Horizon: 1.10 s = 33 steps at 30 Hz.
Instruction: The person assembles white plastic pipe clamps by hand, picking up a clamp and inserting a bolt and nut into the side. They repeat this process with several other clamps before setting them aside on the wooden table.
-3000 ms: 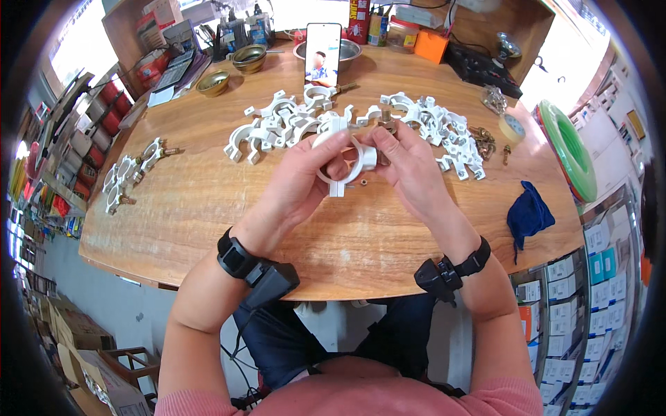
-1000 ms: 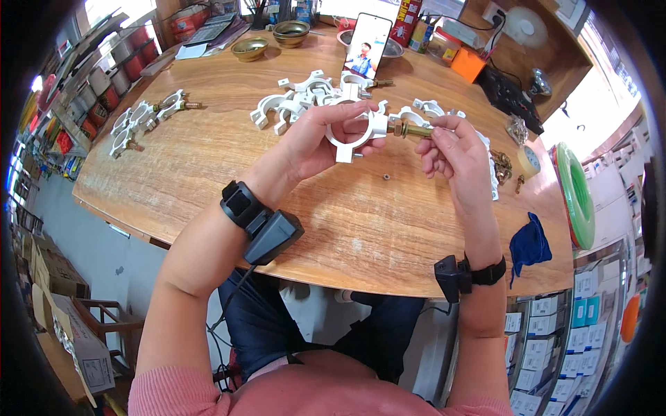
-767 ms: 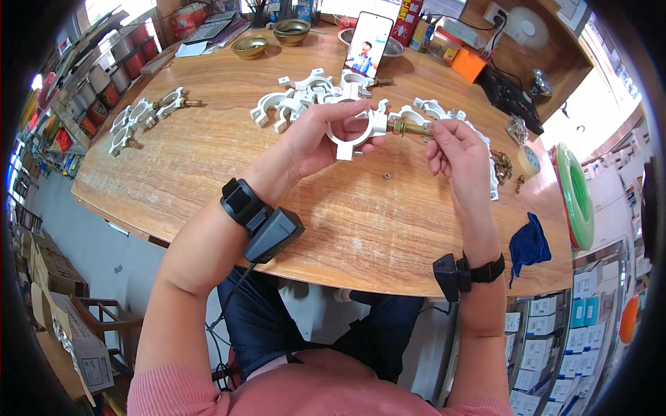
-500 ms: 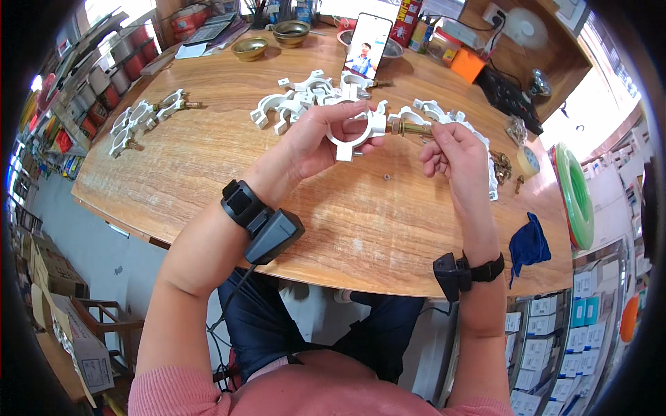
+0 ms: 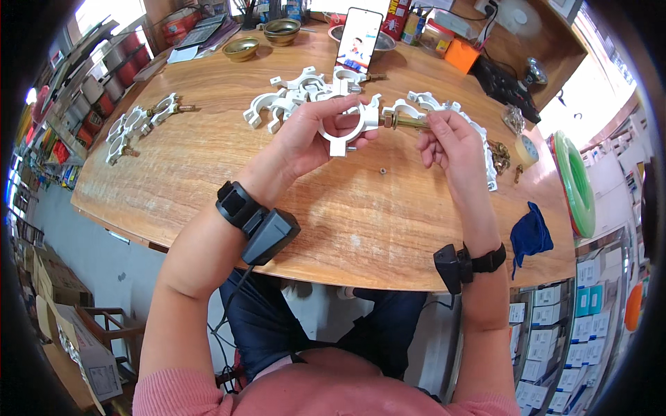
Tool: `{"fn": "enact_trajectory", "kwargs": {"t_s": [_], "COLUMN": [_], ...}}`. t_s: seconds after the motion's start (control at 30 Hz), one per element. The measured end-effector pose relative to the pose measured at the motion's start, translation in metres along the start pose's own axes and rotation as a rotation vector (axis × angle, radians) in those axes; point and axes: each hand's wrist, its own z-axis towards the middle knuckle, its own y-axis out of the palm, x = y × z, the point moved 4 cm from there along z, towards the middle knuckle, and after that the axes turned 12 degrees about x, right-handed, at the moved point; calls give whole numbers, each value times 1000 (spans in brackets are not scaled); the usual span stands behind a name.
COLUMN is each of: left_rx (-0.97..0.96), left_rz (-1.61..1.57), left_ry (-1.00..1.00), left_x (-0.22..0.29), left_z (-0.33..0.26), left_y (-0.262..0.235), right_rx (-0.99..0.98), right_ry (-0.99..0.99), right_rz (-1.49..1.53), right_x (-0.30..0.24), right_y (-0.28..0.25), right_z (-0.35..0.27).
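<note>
My left hand (image 5: 318, 132) is closed around a white ring-shaped pipe clamp (image 5: 338, 145), held above the table. A brass-coloured bolt (image 5: 407, 122) with a nut sticks out from the clamp's right side. My right hand (image 5: 447, 139) pinches the bolt's free end between thumb and fingertips. Behind my left hand lies a heap of white clamp halves (image 5: 267, 107). More white clamp pieces (image 5: 479, 132) form a row beyond my right hand. A small nut (image 5: 382, 170) lies on the wood below the bolt.
Assembled clamps (image 5: 132, 125) lie at the table's left. A phone (image 5: 359, 40) stands upright at the back, near brass bowls (image 5: 241, 49). To the right are brass bolts (image 5: 499, 156), a tape roll (image 5: 526, 150), a blue cloth pouch (image 5: 531, 230) and a green coil (image 5: 574, 184).
The view has shifted slightly. Both hands keep their hold on the clamp and its bolt, with little visible movement between them.
</note>
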Motion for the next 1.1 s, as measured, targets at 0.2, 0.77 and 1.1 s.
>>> {"fn": "enact_trajectory", "kwargs": {"t_s": [0.2, 0.77, 1.1], "left_rx": [14, 43, 56], "left_rz": [-14, -30, -31], "left_ry": [-13, -29, -37], "left_x": [0, 0, -2], "left_z": [0, -2, 0], "left_y": [1, 1, 0], "right_rx": [-82, -6, -4], "right_ry": [-123, -156, -178], "right_rz": [162, 172, 160], "right_x": [-10, -10, -7], "right_y": [5, 4, 3], "right_z": [-5, -3, 0]}}
